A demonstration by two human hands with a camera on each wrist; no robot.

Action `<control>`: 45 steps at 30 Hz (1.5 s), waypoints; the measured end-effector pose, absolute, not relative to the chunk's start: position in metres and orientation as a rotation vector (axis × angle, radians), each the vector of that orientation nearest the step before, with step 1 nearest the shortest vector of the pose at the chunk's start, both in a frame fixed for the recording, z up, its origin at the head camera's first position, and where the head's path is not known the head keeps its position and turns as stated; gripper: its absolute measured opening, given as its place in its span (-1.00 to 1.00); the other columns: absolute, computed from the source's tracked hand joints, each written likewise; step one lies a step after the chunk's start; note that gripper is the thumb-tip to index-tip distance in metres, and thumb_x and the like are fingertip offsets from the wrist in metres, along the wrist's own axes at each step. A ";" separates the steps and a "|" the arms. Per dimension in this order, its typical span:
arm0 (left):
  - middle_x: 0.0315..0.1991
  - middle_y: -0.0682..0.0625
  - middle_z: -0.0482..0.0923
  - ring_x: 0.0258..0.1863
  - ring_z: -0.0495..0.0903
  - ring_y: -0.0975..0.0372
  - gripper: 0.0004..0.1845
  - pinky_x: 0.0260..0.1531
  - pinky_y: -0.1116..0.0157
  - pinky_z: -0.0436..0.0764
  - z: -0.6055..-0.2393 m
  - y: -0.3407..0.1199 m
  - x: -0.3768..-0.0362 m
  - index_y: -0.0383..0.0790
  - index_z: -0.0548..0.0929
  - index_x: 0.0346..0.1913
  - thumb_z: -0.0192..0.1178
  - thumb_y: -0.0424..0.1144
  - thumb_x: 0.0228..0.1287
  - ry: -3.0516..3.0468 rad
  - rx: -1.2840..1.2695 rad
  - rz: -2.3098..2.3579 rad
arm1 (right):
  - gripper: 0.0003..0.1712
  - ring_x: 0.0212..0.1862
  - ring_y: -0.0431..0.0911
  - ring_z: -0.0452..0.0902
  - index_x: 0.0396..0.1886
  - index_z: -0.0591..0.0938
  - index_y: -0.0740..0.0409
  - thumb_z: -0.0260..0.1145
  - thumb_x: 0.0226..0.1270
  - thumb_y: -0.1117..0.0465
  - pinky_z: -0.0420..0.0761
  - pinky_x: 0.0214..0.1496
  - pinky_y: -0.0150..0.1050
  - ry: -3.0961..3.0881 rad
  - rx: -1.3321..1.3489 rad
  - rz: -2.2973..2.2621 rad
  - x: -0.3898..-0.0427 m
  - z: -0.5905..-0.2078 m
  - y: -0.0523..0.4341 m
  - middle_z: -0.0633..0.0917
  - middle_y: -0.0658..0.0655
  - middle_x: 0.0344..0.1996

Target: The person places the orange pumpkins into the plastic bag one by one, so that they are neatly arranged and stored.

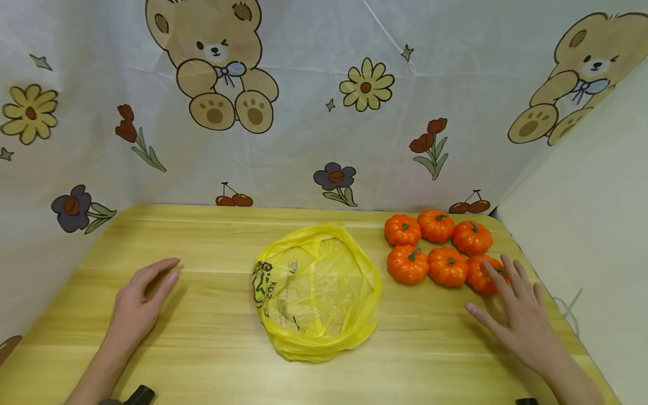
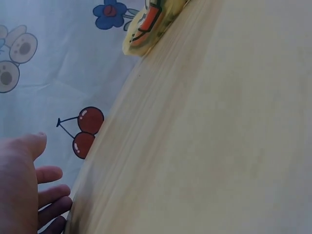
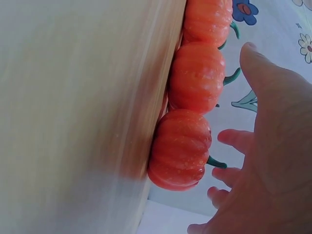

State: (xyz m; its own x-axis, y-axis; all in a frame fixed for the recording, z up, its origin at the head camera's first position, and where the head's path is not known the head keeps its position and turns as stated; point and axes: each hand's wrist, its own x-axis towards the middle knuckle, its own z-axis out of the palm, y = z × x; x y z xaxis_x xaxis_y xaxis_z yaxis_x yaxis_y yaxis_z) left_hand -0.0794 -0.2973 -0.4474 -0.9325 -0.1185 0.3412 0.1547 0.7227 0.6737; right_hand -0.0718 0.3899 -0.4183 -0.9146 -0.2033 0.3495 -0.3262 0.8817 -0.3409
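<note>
The nearest small orange plastic pumpkin [image 1: 485, 275] seems light, hard, ribbed; best gripped round body. Right hand [image 1: 521, 318] fingers spread above, left hand [image 1: 138, 304] relaxed, nothing held.

Right hand [image 1: 521, 318] spread over nearest pumpkin [image 1: 483, 274]; yellow bag [image 1: 316, 289] mid-table [image 1: 212, 337].

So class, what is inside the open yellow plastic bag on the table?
The yellow bag lies open on the wooden table, and mostly bare crinkled plastic shows inside. An orange patch shows at its left edge; folds hide what it is. The six pumpkins sit outside it.
</note>
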 end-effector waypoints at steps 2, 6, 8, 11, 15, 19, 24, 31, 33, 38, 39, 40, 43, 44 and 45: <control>0.31 -0.13 0.62 0.28 0.29 0.74 -0.63 0.20 0.75 0.14 -0.447 -0.293 -0.084 -0.02 0.67 0.34 0.24 -0.09 0.57 -2.540 -0.004 -1.081 | 0.07 0.71 0.34 -0.30 0.70 0.19 0.01 0.53 0.32 0.00 -0.45 0.49 0.59 -2.737 0.397 0.582 -0.073 -0.416 0.390 -0.06 0.32 0.71; 0.19 -0.12 0.67 0.20 0.37 0.72 -0.66 0.18 0.74 0.20 -0.449 -0.283 -0.095 -0.11 0.72 0.25 0.29 -0.11 0.53 -2.485 0.010 -1.128 | 0.09 0.71 0.32 -0.28 0.71 0.15 0.04 0.53 0.33 -0.01 -0.40 0.52 0.56 -2.733 0.394 0.582 -0.075 -0.414 0.389 -0.05 0.31 0.71; 0.15 -0.10 0.69 0.14 0.42 0.70 -0.67 0.16 0.73 0.23 -0.450 -0.278 -0.100 -0.13 0.73 0.23 0.28 -0.11 0.54 -2.473 0.009 -1.142 | 0.10 0.71 0.31 -0.30 0.72 0.13 0.05 0.52 0.34 -0.01 -0.41 0.52 0.55 -2.740 0.388 0.583 -0.074 -0.414 0.389 -0.06 0.30 0.71; 0.11 -0.10 0.70 0.03 0.48 0.67 -0.68 0.12 0.71 0.27 -0.451 -0.271 -0.106 -0.14 0.73 0.22 0.27 -0.11 0.55 -2.463 0.006 -1.164 | 0.09 0.71 0.30 -0.31 0.72 0.14 0.06 0.51 0.35 0.00 -0.41 0.52 0.55 -2.744 0.385 0.588 -0.072 -0.415 0.390 -0.07 0.31 0.71; 0.12 -0.13 0.72 -0.05 0.51 0.66 -0.69 0.09 0.69 0.32 -0.449 -0.264 -0.113 -0.15 0.74 0.22 0.26 -0.13 0.56 -2.448 0.001 -1.202 | 0.07 0.72 0.28 -0.32 0.71 0.15 0.07 0.51 0.36 0.01 -0.42 0.53 0.54 -2.750 0.374 0.600 -0.070 -0.416 0.391 -0.07 0.30 0.72; 0.13 -0.12 0.74 -0.05 0.54 0.62 -0.70 0.06 0.67 0.36 -0.449 -0.258 -0.116 -0.11 0.74 0.22 0.26 -0.13 0.56 -2.442 -0.010 -1.246 | 0.05 0.72 0.27 -0.34 0.71 0.15 0.05 0.50 0.38 0.02 -0.41 0.54 0.54 -2.765 0.361 0.614 -0.069 -0.416 0.391 -0.08 0.30 0.72; 0.14 -0.08 0.74 -0.05 0.55 0.56 -0.69 0.04 0.66 0.38 -0.449 -0.246 -0.117 -0.08 0.73 0.24 0.24 -0.13 0.58 -2.457 -0.050 -1.294 | 0.04 0.72 0.26 -0.34 0.71 0.16 0.04 0.50 0.38 0.03 -0.38 0.53 0.55 -2.770 0.360 0.619 -0.069 -0.416 0.390 -0.08 0.29 0.72; 0.14 -0.01 0.73 -0.03 0.55 0.51 -0.68 0.03 0.63 0.42 -0.452 -0.225 -0.122 -0.08 0.71 0.26 0.21 -0.11 0.59 -2.475 -0.122 -1.342 | 0.03 0.72 0.27 -0.32 0.71 0.17 0.04 0.51 0.37 0.05 -0.35 0.53 0.56 -2.758 0.375 0.636 -0.071 -0.418 0.390 -0.07 0.28 0.72; 0.14 0.00 0.73 -0.04 0.56 0.49 -0.68 0.02 0.61 0.44 -0.453 -0.218 -0.124 -0.08 0.71 0.26 0.21 -0.11 0.60 -2.477 -0.139 -1.354 | 0.03 0.72 0.28 -0.31 0.70 0.18 0.05 0.51 0.37 0.07 -0.35 0.54 0.54 -2.753 0.378 0.646 -0.070 -0.418 0.391 -0.07 0.29 0.72; 0.10 0.02 0.73 -0.04 0.58 0.43 -0.67 0.01 0.57 0.48 -0.453 -0.202 -0.126 -0.09 0.71 0.26 0.22 -0.10 0.59 -2.481 -0.177 -1.394 | 0.02 0.71 0.30 -0.29 0.70 0.19 0.04 0.50 0.38 0.09 -0.33 0.58 0.49 -2.746 0.380 0.657 -0.070 -0.419 0.392 -0.05 0.28 0.72; 0.09 0.03 0.73 -0.04 0.59 0.42 -0.67 0.00 0.56 0.48 -0.453 -0.199 -0.126 -0.09 0.71 0.26 0.23 -0.10 0.58 -2.481 -0.187 -1.405 | 0.01 0.71 0.30 -0.28 0.70 0.19 0.04 0.50 0.38 0.09 -0.31 0.58 0.50 -2.745 0.381 0.657 -0.070 -0.419 0.392 -0.05 0.28 0.72; 0.08 0.03 0.73 -0.04 0.59 0.41 -0.67 0.00 0.55 0.49 -0.452 -0.197 -0.126 -0.09 0.71 0.26 0.24 -0.10 0.58 -2.480 -0.198 -1.419 | 0.01 0.71 0.30 -0.28 0.70 0.19 0.04 0.51 0.37 0.09 -0.29 0.57 0.51 -2.744 0.381 0.659 -0.071 -0.419 0.392 -0.05 0.28 0.72; 0.07 0.03 0.72 -0.03 0.60 0.37 -0.67 0.03 0.52 0.49 -0.452 -0.189 -0.125 -0.09 0.70 0.27 0.26 -0.12 0.56 -2.474 -0.246 -1.466 | 0.02 0.71 0.32 -0.25 0.70 0.20 0.04 0.51 0.36 0.10 -0.22 0.52 0.58 -2.743 0.376 0.665 -0.071 -0.419 0.392 -0.05 0.27 0.72; 0.06 0.04 0.71 -0.02 0.60 0.36 -0.66 0.03 0.51 0.50 -0.452 -0.187 -0.125 -0.08 0.70 0.27 0.28 -0.13 0.55 -2.473 -0.261 -1.478 | 0.02 0.71 0.32 -0.25 0.70 0.20 0.03 0.52 0.36 0.10 -0.20 0.50 0.60 -2.745 0.372 0.667 -0.071 -0.418 0.392 -0.05 0.27 0.72; 0.05 0.04 0.71 -0.02 0.60 0.34 -0.66 0.04 0.50 0.50 -0.451 -0.185 -0.124 -0.08 0.70 0.27 0.29 -0.14 0.54 -2.470 -0.272 -1.493 | 0.02 0.70 0.33 -0.25 0.70 0.20 0.03 0.52 0.36 0.11 -0.18 0.49 0.62 -2.749 0.370 0.670 -0.071 -0.418 0.391 -0.05 0.26 0.72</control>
State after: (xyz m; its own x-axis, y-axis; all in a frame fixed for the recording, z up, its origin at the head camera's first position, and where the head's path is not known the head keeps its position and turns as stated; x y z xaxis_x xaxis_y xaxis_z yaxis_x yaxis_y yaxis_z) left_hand -0.1241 -0.1852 -0.4514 -0.9533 0.0339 0.3000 0.2814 0.4601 0.8421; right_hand -0.0711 0.3913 -0.4181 -0.9258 -0.1780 0.3336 -0.3115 0.8590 -0.4062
